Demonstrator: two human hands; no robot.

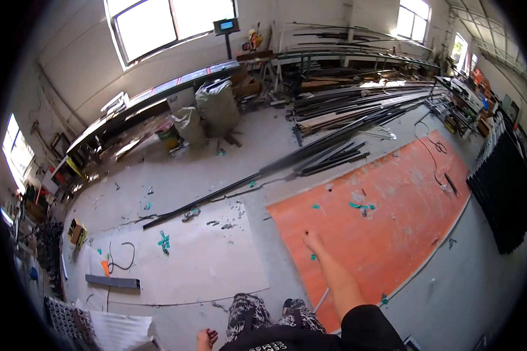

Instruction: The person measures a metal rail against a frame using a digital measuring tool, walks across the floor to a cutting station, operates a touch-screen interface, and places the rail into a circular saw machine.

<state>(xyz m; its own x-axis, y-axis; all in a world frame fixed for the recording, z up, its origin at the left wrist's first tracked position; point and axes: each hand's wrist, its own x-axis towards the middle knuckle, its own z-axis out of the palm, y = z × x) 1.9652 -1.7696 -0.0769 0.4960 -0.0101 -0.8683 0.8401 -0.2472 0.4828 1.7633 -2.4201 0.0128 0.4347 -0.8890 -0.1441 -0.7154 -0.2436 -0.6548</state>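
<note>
My right arm reaches forward over an orange sheet [392, 193] spread on the floor. At its end, my right hand [314, 240] is closed, with a tiny dark spot at its fingertips that is too small to name. A scrap of green tape [314, 257] lies on the sheet near that hand, and a larger green tape piece [362, 206] lies farther right. My left hand [206, 337] hangs low beside my left leg, its fingers loosely bent and somewhat apart. Nothing shows in it.
A pale sheet [216, 269] covers floor to the left, bearing a grey strip [114, 281] and tape scraps. Long dark metal profiles [234, 187] lie ahead, below stacked profiles [357, 105]. Filled sacks [216, 105] stand by a bench. A black ribbed stack [500, 181] stands right.
</note>
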